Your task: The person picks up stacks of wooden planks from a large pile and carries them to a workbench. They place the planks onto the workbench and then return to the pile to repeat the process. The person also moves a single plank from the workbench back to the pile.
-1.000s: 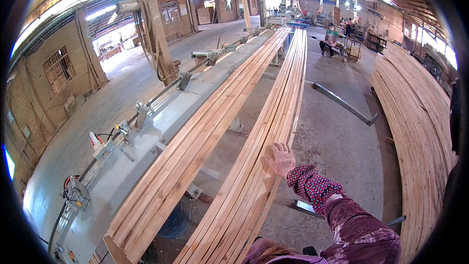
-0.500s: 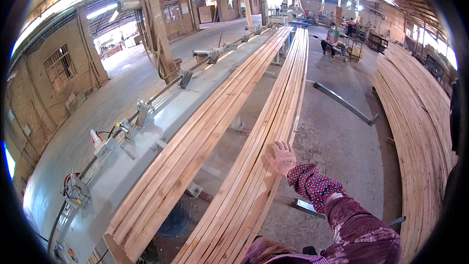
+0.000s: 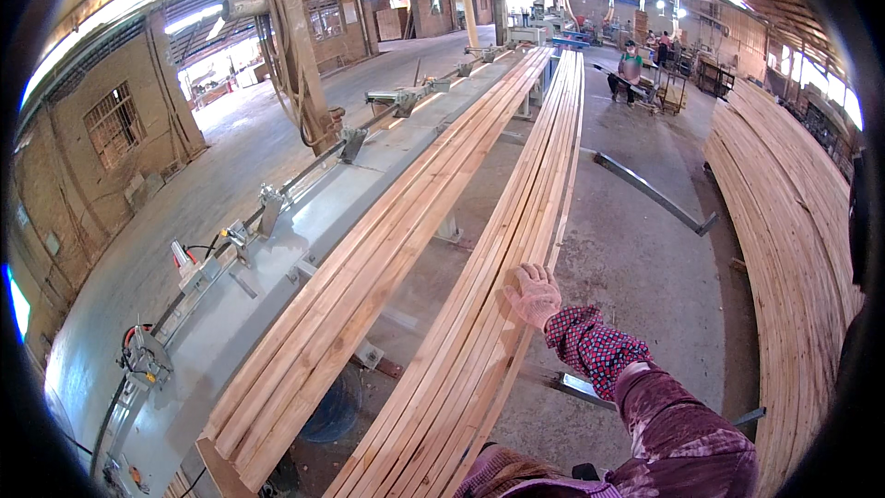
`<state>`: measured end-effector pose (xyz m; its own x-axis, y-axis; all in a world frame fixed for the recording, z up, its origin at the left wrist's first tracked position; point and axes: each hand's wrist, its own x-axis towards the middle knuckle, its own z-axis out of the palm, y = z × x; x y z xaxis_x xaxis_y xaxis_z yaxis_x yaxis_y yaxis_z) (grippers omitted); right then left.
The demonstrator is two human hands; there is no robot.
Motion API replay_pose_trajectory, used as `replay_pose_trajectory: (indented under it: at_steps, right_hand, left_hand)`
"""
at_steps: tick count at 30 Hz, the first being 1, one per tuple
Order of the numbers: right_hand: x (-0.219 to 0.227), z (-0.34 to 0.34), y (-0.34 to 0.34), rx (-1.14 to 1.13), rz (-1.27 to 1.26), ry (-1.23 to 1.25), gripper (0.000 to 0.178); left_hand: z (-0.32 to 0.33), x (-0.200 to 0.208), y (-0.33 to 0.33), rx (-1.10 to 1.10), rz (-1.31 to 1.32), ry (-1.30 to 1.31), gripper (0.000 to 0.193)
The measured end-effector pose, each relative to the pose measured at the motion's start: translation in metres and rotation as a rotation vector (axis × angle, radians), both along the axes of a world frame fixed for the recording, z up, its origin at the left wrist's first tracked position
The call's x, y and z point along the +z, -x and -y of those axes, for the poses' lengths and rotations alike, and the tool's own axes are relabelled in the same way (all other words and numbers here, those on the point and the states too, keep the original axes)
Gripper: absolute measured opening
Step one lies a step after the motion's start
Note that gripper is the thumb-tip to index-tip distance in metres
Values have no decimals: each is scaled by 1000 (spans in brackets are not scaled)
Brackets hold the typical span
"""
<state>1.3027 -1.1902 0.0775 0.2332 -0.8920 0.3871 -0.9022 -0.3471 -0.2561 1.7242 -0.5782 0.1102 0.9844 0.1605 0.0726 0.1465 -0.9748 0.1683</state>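
My right hand (image 3: 535, 297), in a pale pinkish work glove, rests flat with its fingers stretched out on a row of long wooden strips (image 3: 461, 360). It touches the strips near their right edge. A checked cuff and a purple sleeve cover that arm. To the left, a second row of long wooden boards (image 3: 359, 286) lies side by side along a grey metal machine bed (image 3: 304, 221). A gap separates the two rows. My left hand is out of the picture.
Clamps and fittings (image 3: 146, 358) line the machine bed's left side. A tall stack of boards (image 3: 784, 267) stands at the right. A metal bar (image 3: 650, 189) juts out over the floor. Between the rows sits a blue tub (image 3: 332, 410). Farther back, a person (image 3: 630, 74) sits.
Hardly anything differs. My right hand stays on the strips, and the view has shifted very slightly.
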Motion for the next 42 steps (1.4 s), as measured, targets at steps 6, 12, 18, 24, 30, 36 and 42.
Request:
replay_pose_trajectory:
  at_steps: [6, 12, 18, 24, 30, 36, 42]
  right_hand:
    - [8, -3, 1, 19, 4, 8, 51]
    - [11, -6, 0, 52, 51, 45, 49]
    - [3, -1, 2, 41, 29, 77, 50]
    - [1, -1, 1, 17, 31, 74, 49]
    - [7, -5, -1, 28, 45, 41, 50]
    - [2, -2, 1, -3, 11, 19, 51]
    - [2, -1, 1, -5, -2, 26, 51]
  left_hand:
    - [-6, 3, -4, 13, -26, 7, 67]
    - [-11, 4, -6, 22, -42, 17, 67]
    - [-13, 6, -7, 29, -56, 18, 67]
    - [-10, 9, -6, 29, -64, 11, 67]
    - [-9, 10, -3, 42, -74, 12, 67]
    - [-5, 11, -3, 40, -81, 11, 67]
    - [-3, 12, -3, 37, -81, 6, 67]
